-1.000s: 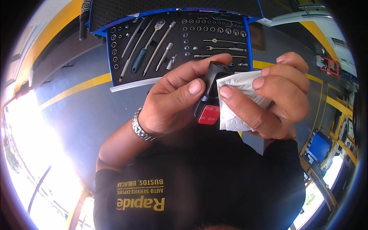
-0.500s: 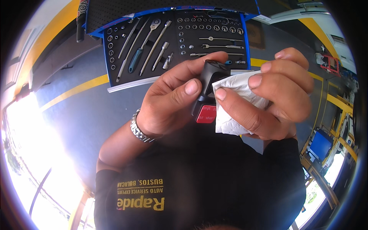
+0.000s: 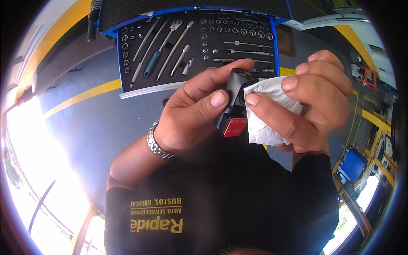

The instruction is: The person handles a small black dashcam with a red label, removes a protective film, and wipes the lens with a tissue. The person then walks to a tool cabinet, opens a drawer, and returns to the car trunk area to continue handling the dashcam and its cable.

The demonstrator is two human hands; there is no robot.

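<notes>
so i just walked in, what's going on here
A person's left grip holds a small black device with a red pad near its lower end. The right grip pinches a folded white tissue right beside it; whether they touch is hard to tell. Beyond the hands, a blue-edged drawer stands open with tools laid out.

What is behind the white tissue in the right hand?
The black device in the left hand, partly: its top and left side show past the tissue. Whatever else lies directly behind is covered and cannot be seen.
</notes>
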